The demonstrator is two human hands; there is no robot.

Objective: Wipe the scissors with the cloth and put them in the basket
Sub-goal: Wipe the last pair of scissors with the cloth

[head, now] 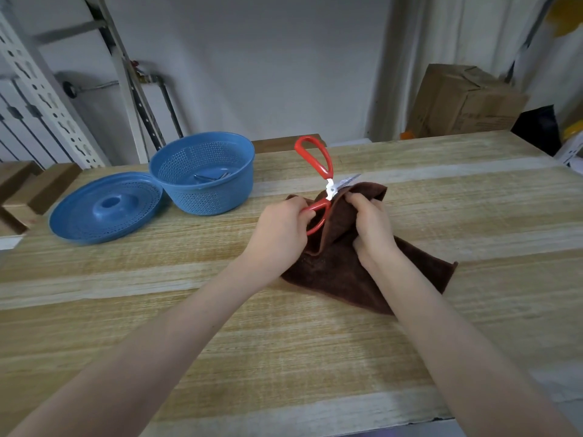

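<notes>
Red-handled scissors [318, 160] stand spread wide above the middle of the wooden table. My left hand [279, 230] grips the lower red handle loop. One blade pokes out to the right over the brown cloth [340, 269]; the other blade is hidden inside the cloth. My right hand [373, 230] pinches a fold of the cloth around that hidden blade, while the rest of the cloth trails on the table. The blue perforated basket [202, 173] sits to the left at the back, with some metal utensils lying inside it.
A blue perforated lid [105, 208] lies upside down beside the basket on the left. Wooden blocks [41, 190] sit at the table's left edge. A cardboard box [463, 102] and a black bag [539, 127] stand behind the table's far right corner.
</notes>
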